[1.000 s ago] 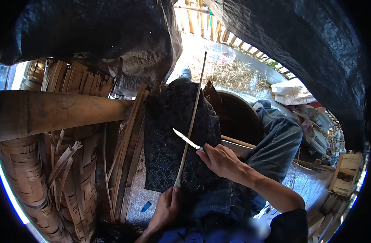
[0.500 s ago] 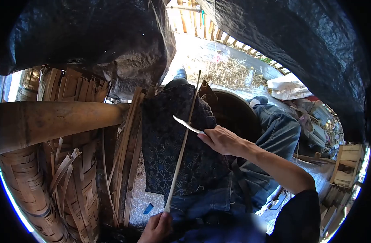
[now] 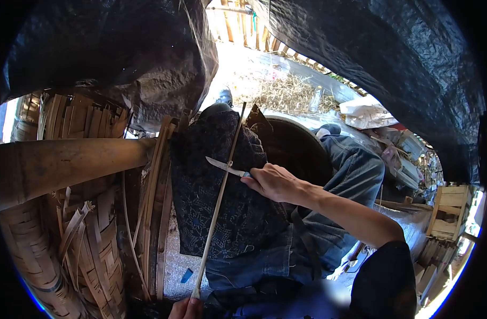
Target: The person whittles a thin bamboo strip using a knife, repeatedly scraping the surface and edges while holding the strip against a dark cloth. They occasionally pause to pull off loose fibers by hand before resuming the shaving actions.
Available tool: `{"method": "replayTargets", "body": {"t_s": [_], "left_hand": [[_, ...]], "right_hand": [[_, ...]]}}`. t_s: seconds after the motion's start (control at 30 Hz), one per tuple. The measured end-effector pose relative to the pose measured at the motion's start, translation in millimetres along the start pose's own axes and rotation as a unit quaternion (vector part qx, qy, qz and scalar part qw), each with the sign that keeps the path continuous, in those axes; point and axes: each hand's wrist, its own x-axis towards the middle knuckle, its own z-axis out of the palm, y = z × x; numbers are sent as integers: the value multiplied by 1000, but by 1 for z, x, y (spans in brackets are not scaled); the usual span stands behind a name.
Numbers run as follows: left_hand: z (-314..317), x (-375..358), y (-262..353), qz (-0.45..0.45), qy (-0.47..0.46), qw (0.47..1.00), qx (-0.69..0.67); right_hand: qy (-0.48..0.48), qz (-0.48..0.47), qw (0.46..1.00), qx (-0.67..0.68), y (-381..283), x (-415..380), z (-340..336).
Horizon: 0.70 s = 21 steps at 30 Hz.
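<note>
My right hand (image 3: 275,182) is closed round the handle of a knife (image 3: 222,165). The knife's blade points left and lies across a long thin bamboo strip (image 3: 214,223), with a small curl of shaving where they meet. At the bottom of the view, my left hand (image 3: 187,308) pinches the near end of the strip. From there the strip runs up and slightly right, over a dark patterned cloth (image 3: 211,212) spread on my leg.
A thick bamboo pole (image 3: 68,166) juts in from the left above woven bamboo baskets (image 3: 30,250). Upright bamboo slats (image 3: 154,212) stand beside my leg. A dark round container (image 3: 302,149) sits between my legs. Black sheeting (image 3: 371,58) hangs overhead, and straw (image 3: 286,93) lies beyond.
The bamboo strip and my left hand have shifted down and left in view. My right hand and the knife appear further left, and the whole scene has slid slightly left.
</note>
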Motion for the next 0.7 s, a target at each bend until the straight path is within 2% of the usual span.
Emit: {"method": "replayTargets", "body": {"t_s": [0.03, 0.07, 0.13, 0.17, 0.23, 0.27, 0.3, 0.33, 0.37, 0.43, 0.5, 0.53, 0.57, 0.6, 0.67, 0.7], "left_hand": [[2, -2, 0, 145, 31, 974, 169], [1, -5, -2, 144, 32, 974, 170], [-1, -7, -3, -7, 2, 986, 166], [-2, -7, 1, -7, 4, 986, 166], [-3, -7, 13, -198, -9, 980, 28], [1, -10, 10, -198, -7, 980, 28], [8, -14, 3, -28, 49, 993, 105], [12, -15, 6, 143, 103, 968, 178], [13, -18, 9, 141, 105, 968, 178], [7, -23, 30, 28, 73, 995, 57], [0, -27, 57, -84, 38, 994, -64], [-1, -30, 64, -137, 19, 983, -124], [-2, -33, 65, -132, 18, 983, -122], [-3, -37, 64, -138, 34, 986, -91], [-3, -50, 44, -142, 45, 987, -62], [-9, -56, 18, -124, 21, 989, -71]], "right_hand": [[3, -8, 1000, -2, 1, 1, 1], [3, -9, 1000, -1, 1, 2, 1], [18, -21, 1000, -8, 2, 3, 2], [18, -23, 1000, -8, 2, 4, 0], [6, -21, 1000, -7, 1, 4, -2], [7, -22, 1000, -7, -1, 4, -4], [6, -16, 1000, -6, -3, 3, -5], [7, -10, 1000, -6, -4, 3, -7], [5, -11, 1000, -5, -2, 5, -6], [45, -3, 999, -23, 5, 9, -5], [68, -16, 998, -3, 23, 15, 0], [101, -29, 994, -43, 36, 20, -2], [135, -43, 986, -83, 46, 26, -6], [64, -8, 991, -118, 49, 31, -13], [-6, 19, 941, -337, 75, 54, -20], [-96, 39, 880, -463, 169, 81, -2]]}}
